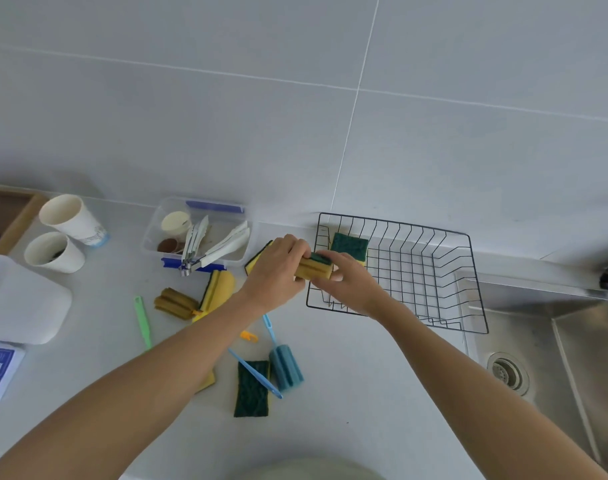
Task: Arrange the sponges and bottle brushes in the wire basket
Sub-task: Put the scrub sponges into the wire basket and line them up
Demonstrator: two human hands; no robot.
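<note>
Both hands are holding one yellow sponge with a green scouring face just at the near-left rim of the wire basket. The step in hand looks to be the placing of a second sponge, since one green-topped sponge is already lying in the basket's far-left corner.

The left hand is gripping the sponge's left end with curled fingers, the forearm reaching in from the lower left. The right hand is pinching the right end, thumb underneath and fingers over the top, its wrist crossing above the basket's front edge. The two hands are close together, clamped on the same sponge.

The next move probably calls for carrying the sponge over the rim and setting it beside the one already inside, with one hand letting go.

Much is waiting on the surface: a blue bottle brush, a flat green-faced sponge, a yellow sponge brush, an olive sponge brush and a green handle.
</note>
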